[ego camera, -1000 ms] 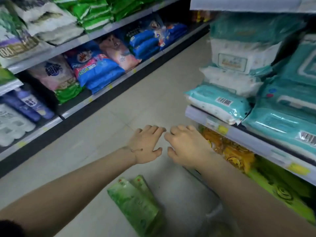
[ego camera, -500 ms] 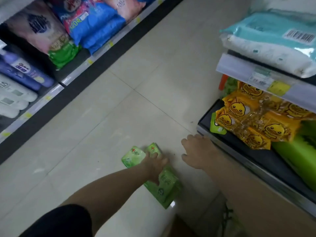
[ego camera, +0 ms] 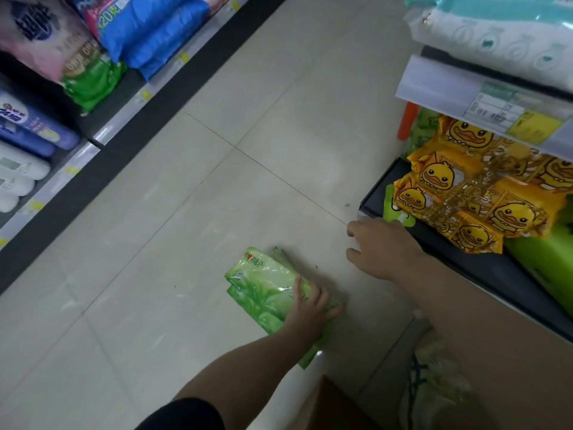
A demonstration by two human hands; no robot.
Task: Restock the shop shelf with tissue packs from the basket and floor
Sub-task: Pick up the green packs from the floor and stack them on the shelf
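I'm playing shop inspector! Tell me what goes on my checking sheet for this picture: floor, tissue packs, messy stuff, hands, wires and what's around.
Surface: pale tiled floor, a few dark specks.
Job's things: green tissue packs stacked on the floor; black bottom shelf on the right.
Clutter: blurred pale thing beside the right arm, cannot tell what.
Grippers: left hand grips the green tissue packs; right hand open, at the shelf's front corner, holding nothing.
Cables: nothing seen.
Surroundings: yellow duck packs on the bottom shelf; white and teal packs above; blue packs and bottles across the aisle.
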